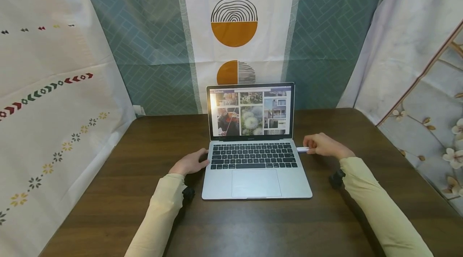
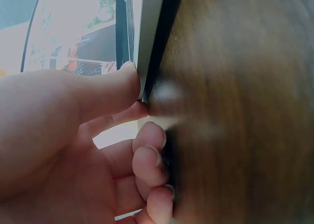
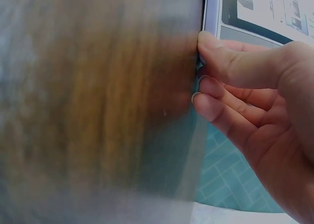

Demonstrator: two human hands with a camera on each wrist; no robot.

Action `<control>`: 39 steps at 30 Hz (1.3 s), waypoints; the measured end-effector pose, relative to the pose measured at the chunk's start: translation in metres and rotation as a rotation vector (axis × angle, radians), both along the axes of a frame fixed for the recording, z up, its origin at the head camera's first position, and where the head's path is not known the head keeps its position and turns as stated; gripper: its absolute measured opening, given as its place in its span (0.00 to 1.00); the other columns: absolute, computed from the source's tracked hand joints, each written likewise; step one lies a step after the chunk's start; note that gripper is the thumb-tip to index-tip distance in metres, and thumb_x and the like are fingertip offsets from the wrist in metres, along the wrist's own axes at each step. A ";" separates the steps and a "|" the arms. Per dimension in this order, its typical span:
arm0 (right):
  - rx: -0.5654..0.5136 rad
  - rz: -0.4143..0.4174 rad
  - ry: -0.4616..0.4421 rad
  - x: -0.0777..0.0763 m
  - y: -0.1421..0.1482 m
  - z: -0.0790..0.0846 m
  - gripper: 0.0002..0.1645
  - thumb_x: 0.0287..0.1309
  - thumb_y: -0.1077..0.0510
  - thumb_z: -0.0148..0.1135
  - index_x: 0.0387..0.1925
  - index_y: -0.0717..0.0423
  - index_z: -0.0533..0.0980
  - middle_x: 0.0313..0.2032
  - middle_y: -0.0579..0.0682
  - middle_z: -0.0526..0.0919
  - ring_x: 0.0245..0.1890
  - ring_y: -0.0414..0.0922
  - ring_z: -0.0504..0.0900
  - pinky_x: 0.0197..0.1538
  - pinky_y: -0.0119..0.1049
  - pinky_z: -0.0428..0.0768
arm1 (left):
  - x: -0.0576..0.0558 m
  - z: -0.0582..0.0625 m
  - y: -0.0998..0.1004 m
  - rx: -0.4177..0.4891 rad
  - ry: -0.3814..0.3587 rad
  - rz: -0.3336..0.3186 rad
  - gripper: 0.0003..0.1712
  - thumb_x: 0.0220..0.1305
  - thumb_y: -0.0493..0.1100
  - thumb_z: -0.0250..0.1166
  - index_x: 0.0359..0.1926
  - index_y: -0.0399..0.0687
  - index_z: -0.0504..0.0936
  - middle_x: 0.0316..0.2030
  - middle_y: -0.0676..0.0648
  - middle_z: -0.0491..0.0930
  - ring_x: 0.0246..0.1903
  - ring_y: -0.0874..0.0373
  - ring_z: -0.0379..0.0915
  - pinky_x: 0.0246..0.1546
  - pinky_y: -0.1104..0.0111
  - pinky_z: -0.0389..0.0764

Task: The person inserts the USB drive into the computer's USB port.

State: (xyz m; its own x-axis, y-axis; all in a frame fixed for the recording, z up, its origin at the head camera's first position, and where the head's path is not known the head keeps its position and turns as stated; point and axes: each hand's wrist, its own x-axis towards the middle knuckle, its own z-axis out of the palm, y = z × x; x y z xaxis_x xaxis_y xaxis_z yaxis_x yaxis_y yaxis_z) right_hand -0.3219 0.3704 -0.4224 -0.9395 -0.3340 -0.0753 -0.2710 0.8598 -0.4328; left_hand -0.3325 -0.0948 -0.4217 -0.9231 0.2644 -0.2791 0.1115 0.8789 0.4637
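Observation:
An open silver laptop [image 1: 220, 184] stands on the brown table, its screen [image 1: 251, 114] lit with a page of pictures. My left hand [image 1: 189, 162] holds the laptop's left edge. In the left wrist view the thumb [image 2: 110, 89] lies on top of that edge and the index fingertip is just below it; the other fingers curl loosely by the table. At the laptop's right side, my right hand [image 1: 325, 145] pinches a slim white USB stick [image 1: 302, 149] between thumb and fingers. The stick's inner end meets the laptop's side; whether it sits inside a port cannot be told.
The wooden table [image 1: 253, 225] reaches around the laptop on all sides. Behind it hangs a green and white patterned curtain [image 1: 325, 28]. White printed cloths [image 1: 54, 68] flank the table at left and right. Dark bands [image 1: 336, 179] sit at both wrists.

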 end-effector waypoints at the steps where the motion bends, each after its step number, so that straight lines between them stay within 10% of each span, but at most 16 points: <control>1: -0.002 0.001 0.000 0.000 0.000 0.000 0.07 0.55 0.65 0.66 0.36 0.55 0.78 0.26 0.49 0.79 0.27 0.43 0.73 0.32 0.33 0.75 | 0.000 0.000 -0.001 -0.001 0.000 0.002 0.30 0.69 0.50 0.58 0.69 0.52 0.65 0.68 0.38 0.66 0.65 0.39 0.65 0.64 0.42 0.67; 39: -0.187 -0.076 -0.112 0.003 0.009 -0.006 0.10 0.52 0.64 0.64 0.39 0.61 0.77 0.31 0.52 0.81 0.31 0.45 0.75 0.36 0.36 0.76 | 0.000 -0.004 -0.004 0.013 0.002 0.029 0.31 0.67 0.52 0.61 0.68 0.54 0.67 0.68 0.41 0.67 0.66 0.41 0.64 0.65 0.43 0.67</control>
State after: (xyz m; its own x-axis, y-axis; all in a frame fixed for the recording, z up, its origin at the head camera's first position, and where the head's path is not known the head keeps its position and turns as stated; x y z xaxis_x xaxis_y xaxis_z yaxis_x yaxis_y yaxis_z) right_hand -0.3192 0.3796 -0.4288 -0.9520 -0.2801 -0.1237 -0.1496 0.7779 -0.6103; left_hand -0.3325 -0.0983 -0.4258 -0.9312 0.2406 -0.2738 0.0867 0.8758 0.4749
